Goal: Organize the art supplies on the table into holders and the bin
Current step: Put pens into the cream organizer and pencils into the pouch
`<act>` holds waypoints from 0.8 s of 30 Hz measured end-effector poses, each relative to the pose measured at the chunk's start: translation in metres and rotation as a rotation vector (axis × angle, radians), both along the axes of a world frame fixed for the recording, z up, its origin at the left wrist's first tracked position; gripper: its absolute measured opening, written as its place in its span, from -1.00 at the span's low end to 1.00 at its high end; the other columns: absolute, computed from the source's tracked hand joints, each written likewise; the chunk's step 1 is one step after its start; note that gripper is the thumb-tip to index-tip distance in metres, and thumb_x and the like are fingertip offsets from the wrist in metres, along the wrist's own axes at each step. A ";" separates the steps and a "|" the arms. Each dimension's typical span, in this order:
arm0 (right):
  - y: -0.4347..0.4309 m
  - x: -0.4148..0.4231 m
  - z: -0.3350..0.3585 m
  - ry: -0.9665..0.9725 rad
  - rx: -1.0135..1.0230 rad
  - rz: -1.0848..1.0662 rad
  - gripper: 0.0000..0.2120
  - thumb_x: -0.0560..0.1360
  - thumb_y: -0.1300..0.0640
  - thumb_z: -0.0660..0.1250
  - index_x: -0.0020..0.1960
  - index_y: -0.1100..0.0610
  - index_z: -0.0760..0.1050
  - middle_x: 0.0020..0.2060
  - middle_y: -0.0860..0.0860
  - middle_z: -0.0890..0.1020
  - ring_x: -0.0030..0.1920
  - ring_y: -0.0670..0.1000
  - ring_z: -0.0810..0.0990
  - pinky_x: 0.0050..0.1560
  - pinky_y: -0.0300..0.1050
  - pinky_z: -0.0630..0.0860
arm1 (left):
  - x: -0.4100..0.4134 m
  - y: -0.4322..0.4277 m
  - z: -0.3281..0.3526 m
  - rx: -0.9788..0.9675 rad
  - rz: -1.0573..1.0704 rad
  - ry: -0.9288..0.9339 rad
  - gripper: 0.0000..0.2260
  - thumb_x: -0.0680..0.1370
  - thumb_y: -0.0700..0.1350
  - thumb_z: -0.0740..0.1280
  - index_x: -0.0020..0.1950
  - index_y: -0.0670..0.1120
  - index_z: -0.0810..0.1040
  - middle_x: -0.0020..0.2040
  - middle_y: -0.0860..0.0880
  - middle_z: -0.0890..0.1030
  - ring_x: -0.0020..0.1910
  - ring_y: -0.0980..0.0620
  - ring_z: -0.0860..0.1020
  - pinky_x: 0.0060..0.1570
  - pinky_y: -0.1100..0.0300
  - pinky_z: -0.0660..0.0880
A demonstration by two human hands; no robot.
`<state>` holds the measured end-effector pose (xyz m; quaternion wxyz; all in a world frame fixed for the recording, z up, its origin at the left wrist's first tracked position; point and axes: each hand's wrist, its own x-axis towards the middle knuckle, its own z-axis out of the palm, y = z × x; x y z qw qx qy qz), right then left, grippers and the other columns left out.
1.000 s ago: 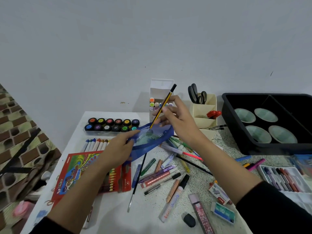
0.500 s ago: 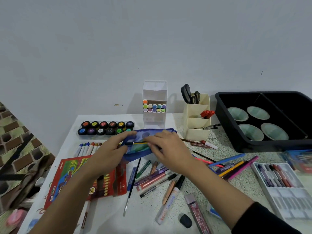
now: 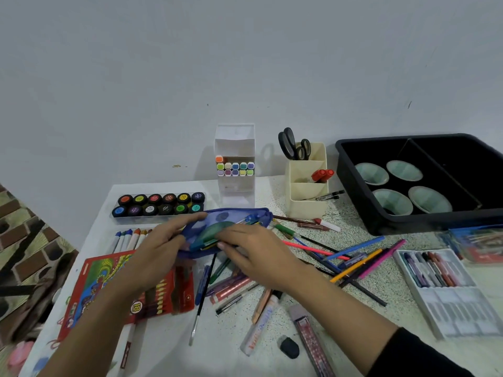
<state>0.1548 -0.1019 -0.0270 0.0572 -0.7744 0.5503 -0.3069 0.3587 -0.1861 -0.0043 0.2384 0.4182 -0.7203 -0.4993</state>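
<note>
A blue mesh pencil pouch (image 3: 234, 217) lies open on the table with pens and a green item inside. My left hand (image 3: 160, 248) grips its left end. My right hand (image 3: 255, 251) rests on its lower edge, fingers at the opening; whether it holds anything I cannot tell. Loose pens, pencils and brushes (image 3: 351, 257) lie scattered to the right and below. A cream pen holder (image 3: 307, 194) with black scissors (image 3: 294, 144) and a red marker stands behind. A white marker box (image 3: 235, 186) stands at the back centre. The black bin (image 3: 424, 221) holds several pale green bowls.
A row of paint pots (image 3: 160, 204) and a set of crayons (image 3: 128, 238) lie at the left. A red coloured-pencil pack (image 3: 109, 284) lies under my left forearm. A white tray of pastels (image 3: 441, 284) sits at the right. An eraser (image 3: 288, 346) lies near the front.
The yellow-and-black pencil that my right hand held upright one second ago has gone into the pouch. The pouch has come down to the table, and my right hand now lies on it.
</note>
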 end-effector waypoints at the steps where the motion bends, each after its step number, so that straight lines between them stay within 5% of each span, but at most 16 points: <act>1: 0.004 -0.004 0.000 -0.038 -0.042 0.011 -0.80 0.65 0.13 0.25 0.18 0.11 0.60 0.06 -0.03 0.67 -0.01 -0.01 0.62 -0.03 -0.13 0.54 | -0.001 0.000 0.002 -0.012 0.002 -0.005 -0.44 0.62 -0.38 0.09 0.26 0.22 0.59 0.23 0.25 0.55 0.19 0.05 0.57 0.14 -0.05 0.58; 4: 0.015 -0.026 0.002 -0.236 -0.165 -0.114 -0.84 0.63 0.22 0.30 0.15 0.20 0.62 0.00 0.02 0.67 0.01 -0.07 0.60 0.06 -0.17 0.53 | -0.004 -0.005 0.009 -0.066 0.009 0.000 -0.42 0.59 -0.40 0.07 0.24 0.22 0.61 0.29 0.18 0.56 0.22 0.05 0.55 0.09 0.05 0.55; 8: 0.021 -0.069 0.008 -0.351 -0.253 -0.410 -0.91 0.61 0.29 0.31 0.03 0.19 0.59 -0.16 -0.05 0.60 -0.15 -0.21 0.52 -0.13 -0.42 0.40 | -0.014 -0.009 0.018 -0.065 0.064 0.034 -0.47 0.61 -0.40 0.05 0.23 0.12 0.62 0.31 0.02 0.54 0.19 -0.01 0.55 -0.03 0.12 0.58; 12: 0.007 -0.100 -0.011 -0.185 0.011 -0.500 -0.93 0.59 0.18 0.34 0.03 0.11 0.60 -0.17 -0.10 0.59 -0.19 -0.18 0.51 -0.16 -0.25 0.45 | -0.026 -0.009 0.025 -0.024 0.111 0.092 -0.51 0.60 -0.44 0.03 0.25 -0.05 0.62 0.31 -0.09 0.49 0.13 -0.06 0.53 -0.33 0.36 0.53; 16: -0.005 -0.099 -0.039 0.066 0.235 -0.447 -0.76 0.55 -0.01 0.41 0.11 0.12 0.63 -0.06 0.01 0.60 -0.07 0.02 0.54 -0.06 -0.02 0.55 | -0.033 -0.011 0.031 -0.003 0.137 0.091 -0.52 0.60 -0.44 0.04 0.27 -0.07 0.60 0.30 -0.06 0.48 0.09 -0.07 0.55 -0.37 0.30 0.57; 20: -0.004 -0.099 -0.048 0.118 0.238 -0.474 -0.85 0.56 0.15 0.39 0.05 0.21 0.66 -0.07 0.08 0.58 -0.06 0.14 0.55 -0.11 0.06 0.53 | -0.032 -0.011 0.036 0.016 0.151 0.081 -0.52 0.60 -0.44 0.04 0.28 -0.06 0.60 0.29 -0.05 0.51 0.01 -0.06 0.59 -0.40 0.31 0.56; 24: 0.012 -0.108 -0.034 0.006 0.134 -0.608 -0.87 0.58 0.26 0.32 0.07 0.23 0.61 -0.05 0.05 0.59 -0.09 -0.01 0.46 -0.09 -0.10 0.47 | -0.031 -0.012 0.035 0.006 0.128 0.056 -0.52 0.61 -0.42 0.03 0.29 -0.03 0.59 0.31 -0.09 0.50 0.05 -0.12 0.58 -0.37 0.29 0.57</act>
